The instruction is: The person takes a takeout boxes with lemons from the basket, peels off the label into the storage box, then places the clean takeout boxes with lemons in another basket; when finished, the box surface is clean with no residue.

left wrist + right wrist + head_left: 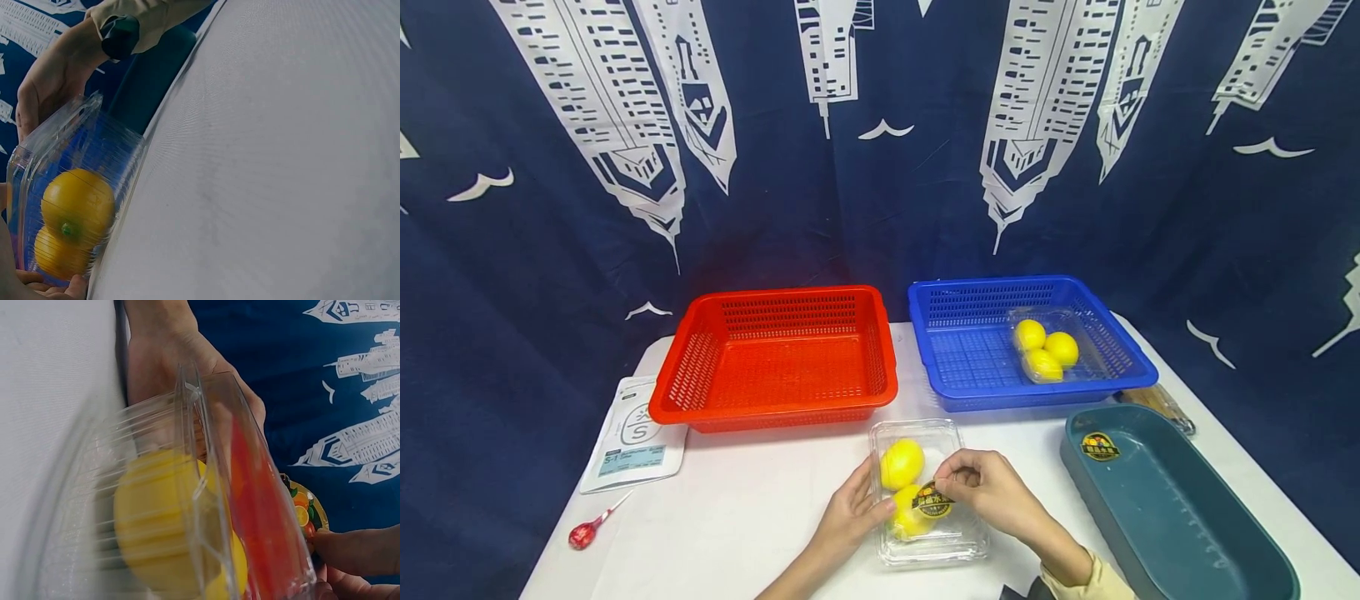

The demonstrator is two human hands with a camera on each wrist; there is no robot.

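Note:
A lidded clear plastic fruit box [936,552] sits on the white table with two yellow lemons [902,463] inside along its left side. My left hand [844,515] grips the box's left side, thumb lying over the lid. Between thumb and fingertips, my right hand [1000,493] pinches the edge of a round black-and-gold sticker [931,502] at the lid. Fruit pictures on the sticker [303,512] show in the right wrist view. From the left wrist view the lemons [78,206] show through the box's ribbed wall.
Behind stand a red basket [775,414] and a blue basket [955,392], which holds a clear box with three lemons [1043,365]. A teal tray [1187,500] with a similar sticker [1099,446] stands at right. At left lie a white pouch [636,437] and a red lollipop [583,535].

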